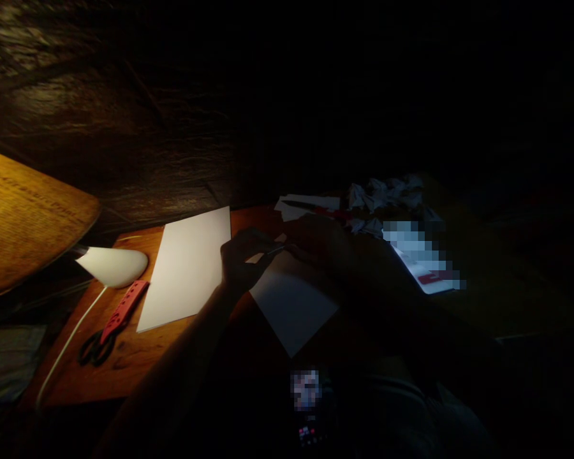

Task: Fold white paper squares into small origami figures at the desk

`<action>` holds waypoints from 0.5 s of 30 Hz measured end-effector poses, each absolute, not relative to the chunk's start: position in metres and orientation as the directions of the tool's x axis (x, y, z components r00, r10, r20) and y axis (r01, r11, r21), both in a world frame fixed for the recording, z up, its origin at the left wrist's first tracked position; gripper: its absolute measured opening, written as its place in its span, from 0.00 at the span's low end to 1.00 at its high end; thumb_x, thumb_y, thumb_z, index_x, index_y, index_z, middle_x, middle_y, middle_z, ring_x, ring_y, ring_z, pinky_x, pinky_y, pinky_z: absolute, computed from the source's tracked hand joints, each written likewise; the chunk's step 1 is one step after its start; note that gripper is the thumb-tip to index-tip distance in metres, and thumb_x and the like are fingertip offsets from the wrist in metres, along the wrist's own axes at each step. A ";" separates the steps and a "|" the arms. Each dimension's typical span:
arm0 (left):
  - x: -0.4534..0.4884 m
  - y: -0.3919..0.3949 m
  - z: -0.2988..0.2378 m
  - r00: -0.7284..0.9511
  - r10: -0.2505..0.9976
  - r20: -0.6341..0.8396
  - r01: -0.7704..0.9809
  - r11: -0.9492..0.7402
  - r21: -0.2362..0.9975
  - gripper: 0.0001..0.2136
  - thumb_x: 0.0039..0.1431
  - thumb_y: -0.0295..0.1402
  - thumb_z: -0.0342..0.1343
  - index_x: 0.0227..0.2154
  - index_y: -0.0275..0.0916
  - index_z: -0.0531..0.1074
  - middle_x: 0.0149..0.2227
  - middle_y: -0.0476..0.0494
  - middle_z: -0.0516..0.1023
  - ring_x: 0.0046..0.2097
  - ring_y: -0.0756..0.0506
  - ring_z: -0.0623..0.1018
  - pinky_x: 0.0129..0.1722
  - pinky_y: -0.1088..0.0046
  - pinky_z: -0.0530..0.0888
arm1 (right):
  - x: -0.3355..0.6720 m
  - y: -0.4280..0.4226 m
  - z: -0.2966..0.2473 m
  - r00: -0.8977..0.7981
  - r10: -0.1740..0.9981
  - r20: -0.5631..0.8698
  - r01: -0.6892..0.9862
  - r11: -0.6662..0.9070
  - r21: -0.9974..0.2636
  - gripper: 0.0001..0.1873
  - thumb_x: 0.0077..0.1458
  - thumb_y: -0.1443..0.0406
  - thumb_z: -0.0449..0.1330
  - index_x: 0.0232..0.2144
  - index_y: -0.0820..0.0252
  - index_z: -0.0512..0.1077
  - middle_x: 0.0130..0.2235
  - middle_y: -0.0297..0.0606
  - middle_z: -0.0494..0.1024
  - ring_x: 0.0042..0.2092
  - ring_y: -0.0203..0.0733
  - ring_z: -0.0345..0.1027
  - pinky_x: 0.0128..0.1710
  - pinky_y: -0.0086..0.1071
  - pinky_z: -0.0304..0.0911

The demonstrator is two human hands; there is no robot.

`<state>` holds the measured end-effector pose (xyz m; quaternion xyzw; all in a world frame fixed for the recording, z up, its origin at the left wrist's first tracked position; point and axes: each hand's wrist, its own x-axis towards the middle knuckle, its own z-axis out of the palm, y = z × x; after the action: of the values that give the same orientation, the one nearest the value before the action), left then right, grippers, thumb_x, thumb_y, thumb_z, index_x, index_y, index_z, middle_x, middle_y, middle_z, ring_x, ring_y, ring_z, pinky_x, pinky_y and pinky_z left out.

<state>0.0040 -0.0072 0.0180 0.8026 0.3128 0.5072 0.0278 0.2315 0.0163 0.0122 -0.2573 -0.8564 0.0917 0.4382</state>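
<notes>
A white sheet of paper (294,306) hangs between my hands, one corner pointing down toward me and its upper edge bent or folded. My left hand (243,258) pinches that upper edge, thumb and fingers closed on it. From the other side my right hand (323,245), deep in shadow, has its fingertips closed at the same edge. A larger white sheet (186,274) lies flat on the wooden table (148,357), left of my left hand.
Scissors in a red sheath (122,312) lie beside a white lamp base (117,264) under a yellow shade (29,217). Its cord (69,344) runs off the front left. Behind my hands are small papers (310,203) and folded paper shapes (387,193). A lit phone (418,258) sits at right.
</notes>
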 end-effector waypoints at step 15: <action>0.012 -0.010 0.021 0.134 0.681 0.719 0.348 -0.712 0.610 0.08 0.58 0.38 0.75 0.28 0.42 0.84 0.31 0.49 0.85 0.32 0.50 0.84 0.29 0.78 0.79 | 0.228 0.011 0.012 -0.423 0.576 0.700 0.248 0.816 -0.522 0.09 0.64 0.61 0.64 0.34 0.57 0.81 0.38 0.40 0.86 0.40 0.43 0.79 0.39 0.36 0.68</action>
<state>0.0121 -0.0101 0.0213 0.7380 0.3488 0.5580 0.1492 0.2278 0.0106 0.0121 -0.2493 -0.8257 0.1725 0.4758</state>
